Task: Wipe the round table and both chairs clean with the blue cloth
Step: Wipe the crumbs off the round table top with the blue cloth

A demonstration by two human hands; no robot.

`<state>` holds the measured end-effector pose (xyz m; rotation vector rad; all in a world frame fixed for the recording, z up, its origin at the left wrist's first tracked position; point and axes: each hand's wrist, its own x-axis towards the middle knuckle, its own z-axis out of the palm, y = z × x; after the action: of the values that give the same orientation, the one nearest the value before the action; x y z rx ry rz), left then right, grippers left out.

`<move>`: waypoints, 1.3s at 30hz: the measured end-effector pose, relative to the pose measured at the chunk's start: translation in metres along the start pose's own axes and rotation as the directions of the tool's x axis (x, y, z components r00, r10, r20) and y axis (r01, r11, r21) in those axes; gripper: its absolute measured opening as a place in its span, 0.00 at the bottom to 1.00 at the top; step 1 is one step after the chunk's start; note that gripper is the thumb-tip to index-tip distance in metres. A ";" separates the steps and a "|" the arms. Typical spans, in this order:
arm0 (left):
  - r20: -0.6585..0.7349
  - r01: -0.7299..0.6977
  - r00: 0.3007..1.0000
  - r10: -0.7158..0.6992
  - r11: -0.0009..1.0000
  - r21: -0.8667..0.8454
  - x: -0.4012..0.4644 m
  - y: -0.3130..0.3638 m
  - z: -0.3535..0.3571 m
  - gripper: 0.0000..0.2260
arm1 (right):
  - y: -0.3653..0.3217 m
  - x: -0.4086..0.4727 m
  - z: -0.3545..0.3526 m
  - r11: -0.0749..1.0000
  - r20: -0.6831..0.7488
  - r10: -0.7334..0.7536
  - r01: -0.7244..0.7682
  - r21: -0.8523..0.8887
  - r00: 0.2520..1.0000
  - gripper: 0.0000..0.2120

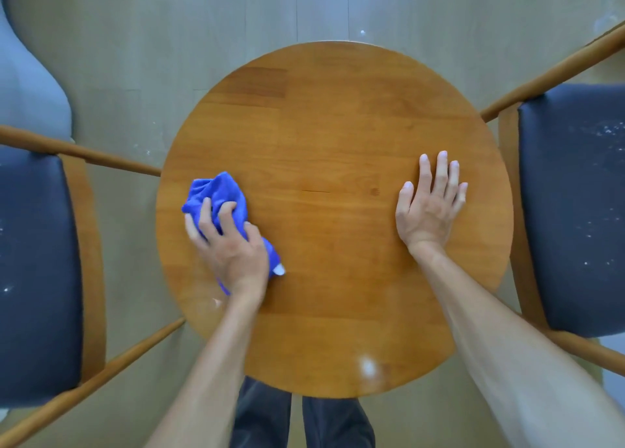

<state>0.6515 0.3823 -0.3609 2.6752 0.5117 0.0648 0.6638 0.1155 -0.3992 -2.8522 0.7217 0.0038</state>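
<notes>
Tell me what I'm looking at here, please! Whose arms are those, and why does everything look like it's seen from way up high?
The camera sits on a person's head and looks down, so you see that person's own arms and legs. In the middle is a round table made of wood. The left hand grips a blue cloth bunched up on the tabletop. The right hand lies flat on the table with straight fingers, holding nothing. On each side stands a chair with a dark seat: the left chair and the right chair. Both seats have small white specks on them, more on the right one.
</notes>
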 end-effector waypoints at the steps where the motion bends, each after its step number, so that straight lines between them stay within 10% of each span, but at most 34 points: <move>1: -0.011 0.011 1.000 -0.012 1.000 -0.023 -0.017 0.023 0.006 0.15 | 0.000 -0.001 0.000 1.000 0.012 -0.001 0.001 0.003 1.000 0.25; 5: 0.219 -0.215 0.942 0.254 0.958 -0.189 -0.107 0.090 0.021 0.16 | 0.001 0.003 -0.011 0.996 0.113 0.003 -0.013 0.085 0.994 0.26; 9: 0.322 -0.059 0.919 0.227 0.888 -0.457 -0.094 0.064 -0.007 0.18 | -0.009 -0.002 -0.040 0.968 0.183 0.005 -0.050 0.247 0.983 0.25; 15: 0.389 -0.026 0.920 -0.042 0.985 0.168 -0.014 -0.068 -0.044 0.28 | -0.095 -0.130 -0.046 0.968 0.170 -0.188 0.153 0.197 0.967 0.29; 20: 0.505 -0.094 0.863 -0.033 0.970 0.224 -0.009 -0.088 -0.043 0.41 | -0.123 -0.151 -0.023 0.987 0.159 -0.159 0.163 -0.012 0.974 0.29; 26: 0.557 -0.094 0.828 -0.069 0.962 0.257 -0.002 -0.083 -0.054 0.47 | -0.033 -0.127 -0.043 0.716 0.146 -0.692 0.697 0.017 0.707 0.26; 31: 0.540 -0.096 0.839 -0.070 0.957 0.272 -0.002 -0.082 -0.052 0.48 | 0.057 -0.075 -0.072 0.983 0.114 -0.177 0.182 -0.030 0.978 0.30; 35: 0.533 -0.103 0.844 -0.063 0.956 0.276 -0.003 -0.083 -0.051 0.47 | 0.015 -0.087 -0.060 0.941 -0.033 0.334 -0.332 0.059 0.942 0.28; 39: 0.536 -0.084 0.842 -0.060 0.967 0.240 -0.002 -0.080 -0.052 0.47 | -0.098 -0.202 -0.035 0.983 0.057 0.014 -0.024 0.183 0.998 0.30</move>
<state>0.6160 0.4701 -0.3458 2.7613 0.3311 -0.7857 0.5305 0.2877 -0.3359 -2.6587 0.6989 0.0183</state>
